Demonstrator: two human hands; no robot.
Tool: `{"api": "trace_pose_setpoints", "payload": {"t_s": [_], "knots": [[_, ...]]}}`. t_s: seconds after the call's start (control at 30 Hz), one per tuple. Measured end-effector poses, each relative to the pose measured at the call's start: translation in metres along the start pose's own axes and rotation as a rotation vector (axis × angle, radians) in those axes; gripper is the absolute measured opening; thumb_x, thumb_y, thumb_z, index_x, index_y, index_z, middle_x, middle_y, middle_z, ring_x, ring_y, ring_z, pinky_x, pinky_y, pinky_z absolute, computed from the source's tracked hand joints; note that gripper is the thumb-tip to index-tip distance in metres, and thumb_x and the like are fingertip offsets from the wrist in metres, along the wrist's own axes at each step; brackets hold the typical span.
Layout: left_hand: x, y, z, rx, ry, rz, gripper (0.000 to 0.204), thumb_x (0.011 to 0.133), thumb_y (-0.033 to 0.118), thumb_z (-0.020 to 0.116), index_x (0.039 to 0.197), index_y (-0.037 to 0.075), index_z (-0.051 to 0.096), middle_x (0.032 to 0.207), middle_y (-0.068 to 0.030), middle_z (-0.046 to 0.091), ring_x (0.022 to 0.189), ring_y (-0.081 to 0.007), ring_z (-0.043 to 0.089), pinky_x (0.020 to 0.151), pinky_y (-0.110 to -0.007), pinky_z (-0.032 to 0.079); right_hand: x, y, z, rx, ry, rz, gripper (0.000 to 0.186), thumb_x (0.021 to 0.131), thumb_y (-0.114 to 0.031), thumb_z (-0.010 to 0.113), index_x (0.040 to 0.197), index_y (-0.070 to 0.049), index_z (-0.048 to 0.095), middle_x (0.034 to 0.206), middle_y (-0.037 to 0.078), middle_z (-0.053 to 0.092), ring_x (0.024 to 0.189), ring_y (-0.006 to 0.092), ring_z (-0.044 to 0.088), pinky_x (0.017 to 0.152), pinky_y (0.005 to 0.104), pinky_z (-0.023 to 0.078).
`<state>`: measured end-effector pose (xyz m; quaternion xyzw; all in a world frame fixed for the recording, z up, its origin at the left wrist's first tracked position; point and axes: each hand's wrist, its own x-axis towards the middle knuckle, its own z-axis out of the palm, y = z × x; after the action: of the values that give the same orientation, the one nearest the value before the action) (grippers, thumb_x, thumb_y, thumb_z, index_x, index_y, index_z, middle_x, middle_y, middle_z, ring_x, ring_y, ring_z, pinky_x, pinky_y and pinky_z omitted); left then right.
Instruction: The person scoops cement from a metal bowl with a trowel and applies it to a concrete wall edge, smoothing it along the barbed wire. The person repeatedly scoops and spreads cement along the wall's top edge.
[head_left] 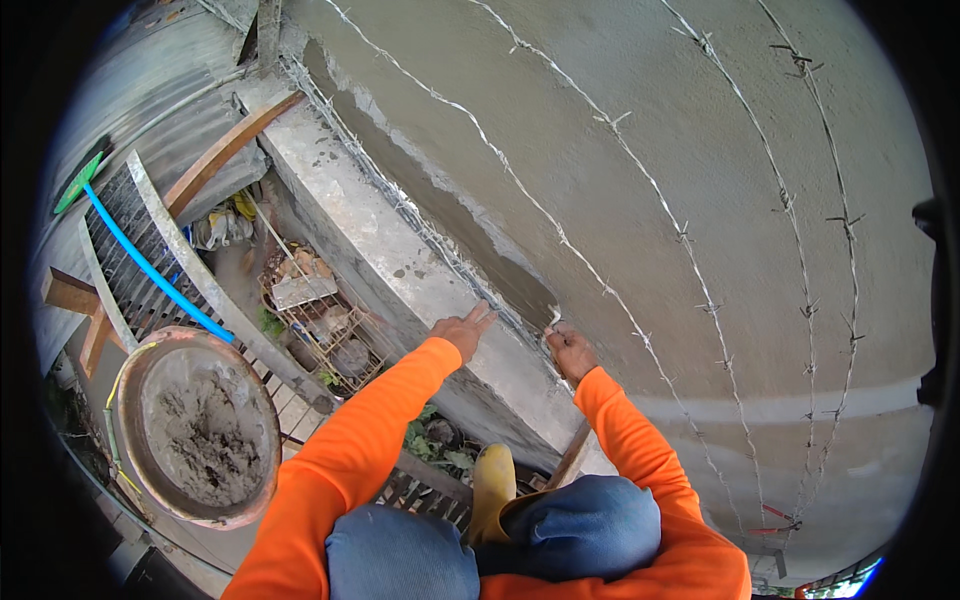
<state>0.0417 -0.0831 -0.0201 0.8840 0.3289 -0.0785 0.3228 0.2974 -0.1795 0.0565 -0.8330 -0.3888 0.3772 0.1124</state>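
My left hand [468,330] lies on the top of a grey concrete ledge [385,245], its fingers stretched out and holding nothing. To its right, my right hand [572,352] is closed low against the grey plastered wall [620,220], just beyond the ledge. A small whitish tip [555,314] shows at its fingers; the rest is hidden, so its kind cannot be told. Beside the hands, a darker, wet-looking strip [440,205] runs along the foot of the wall, with a rough edge of mortar.
Several barbed wire strands [610,120] run in front of the wall, close to my right arm. At left stand a round tub [130,410] of grey mortar and a green-headed tool with a blue handle [150,268]. Below the ledge lie a wire cage [325,335] and rubble.
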Motion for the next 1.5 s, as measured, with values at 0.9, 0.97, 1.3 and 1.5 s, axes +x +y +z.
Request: {"api": "trace_pose_setpoints", "payload": {"t_s": [0.9,0.97,1.3,1.5], "knots": [[0.002,0.001,-0.009,0.042,-0.041,-0.015,0.1,0.084,0.0,0.063,0.168,0.028,0.017,0.176,-0.0033,0.009,0.112,-0.0321,0.069,0.092,-0.044,0.058,-0.01,0.054,-0.072,-0.385,-0.149,0.193,0.056,0.101,-0.051,0.053,0.124,-0.003,0.07,0.093,0.02,0.074,0.082,0.0316,0.072,0.084,0.0445,0.054],[0.003,0.001,-0.008,0.052,-0.044,-0.012,0.1,0.085,0.0,0.063,0.168,0.028,0.015,0.176,-0.0038,0.009,0.113,-0.0316,0.069,0.091,-0.043,0.059,-0.026,0.067,-0.083,-0.433,-0.086,0.146,0.057,0.1,-0.051,0.053,0.126,-0.003,0.069,0.101,0.022,0.075,0.092,0.0358,0.073,0.09,0.0453,0.054],[0.014,0.002,-0.009,0.054,-0.054,-0.011,0.101,0.085,0.0,0.063,0.169,0.027,0.013,0.176,-0.0047,0.007,0.114,-0.0302,0.07,0.089,-0.042,0.061,-0.042,0.082,-0.057,-0.55,0.034,-0.127,0.048,0.101,-0.047,0.054,0.129,-0.011,0.07,0.118,0.026,0.071,0.114,0.0475,0.066,0.101,0.0503,0.051],[0.008,0.002,-0.006,0.081,-0.001,-0.013,0.101,0.084,0.0,0.062,0.168,0.028,0.015,0.176,-0.0048,0.007,0.114,-0.0309,0.07,0.089,-0.042,0.061,-0.032,0.069,-0.052,-0.511,0.082,-0.093,0.05,0.102,-0.048,0.053,0.127,-0.009,0.071,0.117,0.028,0.071,0.114,0.0473,0.065,0.102,0.0493,0.05]]}}
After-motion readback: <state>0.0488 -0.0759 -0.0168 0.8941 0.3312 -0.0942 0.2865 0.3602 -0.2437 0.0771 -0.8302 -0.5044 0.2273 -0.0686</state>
